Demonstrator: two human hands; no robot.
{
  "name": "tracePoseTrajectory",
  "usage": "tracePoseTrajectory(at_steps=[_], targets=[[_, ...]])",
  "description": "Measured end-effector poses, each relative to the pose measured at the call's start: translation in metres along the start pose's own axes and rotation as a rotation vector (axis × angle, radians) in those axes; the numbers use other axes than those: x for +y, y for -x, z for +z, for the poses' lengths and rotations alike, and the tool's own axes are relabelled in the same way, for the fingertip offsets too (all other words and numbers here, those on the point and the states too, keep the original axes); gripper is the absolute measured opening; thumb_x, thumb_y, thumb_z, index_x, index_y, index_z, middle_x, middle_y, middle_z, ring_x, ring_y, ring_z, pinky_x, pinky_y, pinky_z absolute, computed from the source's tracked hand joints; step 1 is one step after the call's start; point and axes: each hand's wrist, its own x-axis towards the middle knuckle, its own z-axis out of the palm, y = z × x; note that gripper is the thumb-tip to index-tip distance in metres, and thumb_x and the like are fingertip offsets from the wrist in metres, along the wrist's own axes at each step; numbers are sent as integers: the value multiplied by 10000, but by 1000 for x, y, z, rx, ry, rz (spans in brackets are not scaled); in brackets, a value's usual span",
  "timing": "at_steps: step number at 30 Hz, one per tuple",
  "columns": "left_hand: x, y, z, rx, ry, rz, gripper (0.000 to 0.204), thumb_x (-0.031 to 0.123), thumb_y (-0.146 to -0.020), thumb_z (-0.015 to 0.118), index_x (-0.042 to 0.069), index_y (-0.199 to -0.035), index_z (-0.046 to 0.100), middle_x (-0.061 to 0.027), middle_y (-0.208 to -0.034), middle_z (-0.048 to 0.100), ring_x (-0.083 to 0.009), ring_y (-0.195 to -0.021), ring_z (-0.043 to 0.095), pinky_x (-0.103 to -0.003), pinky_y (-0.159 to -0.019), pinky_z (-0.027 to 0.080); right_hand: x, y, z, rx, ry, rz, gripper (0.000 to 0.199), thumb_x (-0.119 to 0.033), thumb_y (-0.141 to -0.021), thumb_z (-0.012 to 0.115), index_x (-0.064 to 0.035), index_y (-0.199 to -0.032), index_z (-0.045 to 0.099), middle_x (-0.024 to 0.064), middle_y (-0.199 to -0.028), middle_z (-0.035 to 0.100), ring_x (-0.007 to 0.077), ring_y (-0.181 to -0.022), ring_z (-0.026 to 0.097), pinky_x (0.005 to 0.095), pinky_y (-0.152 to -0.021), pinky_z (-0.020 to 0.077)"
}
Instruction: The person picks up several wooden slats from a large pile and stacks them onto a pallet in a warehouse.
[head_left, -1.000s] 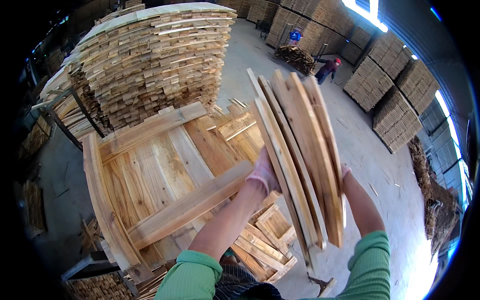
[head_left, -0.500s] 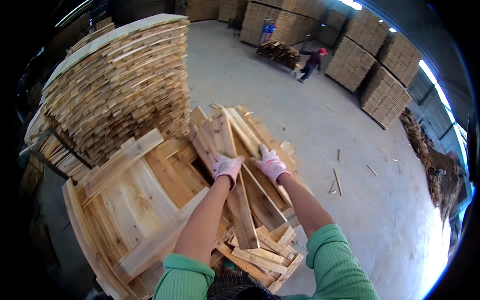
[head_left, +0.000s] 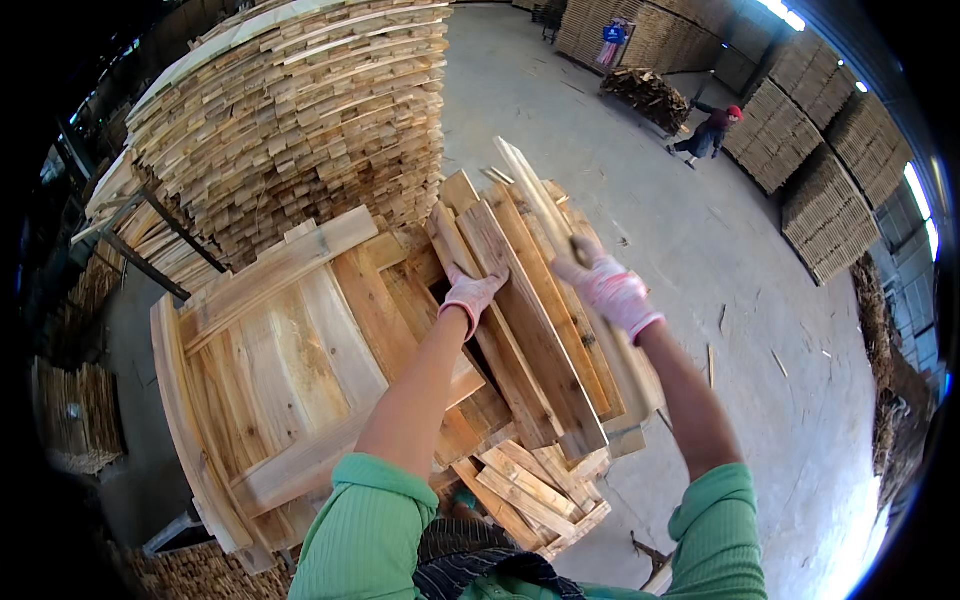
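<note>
At three o'clock my right fingers (head_left: 600, 272) grasp a pale board (head_left: 533, 193), seemingly unplaced; my left fingers (head_left: 467, 290), splayed, touch laid boards (head_left: 548, 345).

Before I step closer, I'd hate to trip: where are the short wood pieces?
In the head view, the short wood pieces lie low, just right of centre, below the longer boards by the left hand.

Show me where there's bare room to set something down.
The widest patch is grey concrete floor right of the tall pale plank stack, with a few wood slivers. Another is flat pale planking between two pale crossboards. It's crowded around the pink-and-white-gloved left hand and right hand, where long brown boards overlap, and at short wooden pieces below.
</note>
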Motion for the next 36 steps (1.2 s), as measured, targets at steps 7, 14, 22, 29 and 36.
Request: tracePoseTrajectory(at_steps=[7, 14, 22, 29, 36], targets=[[39, 44, 8, 7, 8, 121, 1133, 260, -792, 803, 47, -1607, 47, -230, -1428, 523, -340, -1294, 523, -401, -1097, 399, -19, 47, 106, 195, 525, 51, 677, -488, -931, 590, -125, -1473, 412, 279, -1208, 545, 442, -1094, 564, 579, -906, 459], [69, 48, 8, -82, 614, 327, 994, 126, -811, 814, 183, -1591, 199, -151, -1400, 533, -341, -1257, 530, -537, -985, 497, -5, 32, 73, 17, 223, 99, 786, -654, -943, 496, -142, -1528, 380, 278, -1386, 496, 449, -1317, 472, 536, -1073, 411], [167, 178, -86, -88, 413, 409, 1030, 615, -700, 836, 83, -1478, 421, -158, -1238, 547, -318, -1187, 517, -543, -1043, 438, -31, 56, 77, -63, 494, 107, 1033, -536, -778, 785, -147, -1575, 256, 242, -1452, 440, 410, -1318, 489, 523, -1014, 446], [105, 220, -270, 160, 217, 332, 986, 364, -827, 818, 137, -1598, 246, -158, -1280, 574, -301, -1095, 601, -434, -954, 512, -23, 54, 81, -30, 404, 57, 952, -451, -801, 778, -148, -1557, 287, 264, -1408, 448, 436, -1254, 531, 524, -976, 495], [-36, 170, -344, 745, -1020, -81, 985, 471, -760, 763, 134, -1525, 241, -339, -1285, 488, -513, -1139, 591, -564, -915, 531, -59, 61, 56, -58, 124, -26, 976, -508, -772, 772, -102, -1549, 343, 320, -1411, 450, 464, -1254, 539, 493, -1056, 463]])
